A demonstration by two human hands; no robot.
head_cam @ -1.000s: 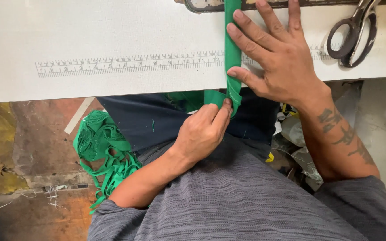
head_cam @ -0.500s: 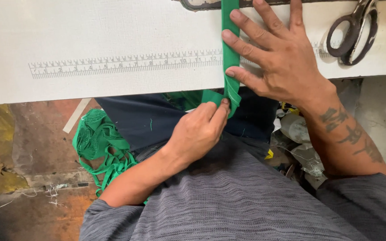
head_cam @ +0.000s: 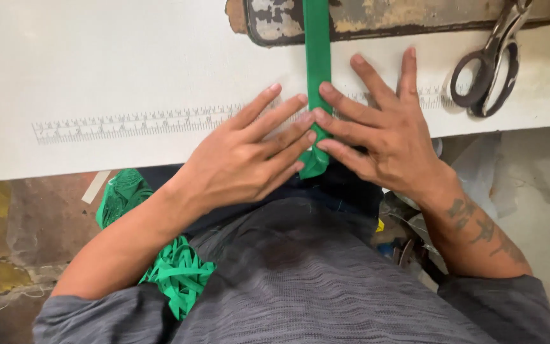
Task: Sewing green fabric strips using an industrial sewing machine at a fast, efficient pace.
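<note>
A narrow green fabric strip [head_cam: 317, 57] runs down the white worktable [head_cam: 97, 70] to its front edge. My left hand [head_cam: 243, 159] lies flat with fingers spread, its fingertips pressing the strip's left side near the table edge. My right hand [head_cam: 383, 130] lies flat on the other side, fingertips pressing the strip from the right. Both hands meet at the strip's folded lower end [head_cam: 314, 162]. Neither hand grips anything.
A printed ruler scale [head_cam: 128, 121] runs across the table. Metal scissors [head_cam: 491, 60] lie at the far right. A worn dark metal plate [head_cam: 383, 19] sits at the table's back. A heap of green strips [head_cam: 173, 267] lies by my left leg.
My left hand rose from below the table edge, where it pinched the strip's end, and now lies flat on the table beside the strip. My right hand slid closer to me.
</note>
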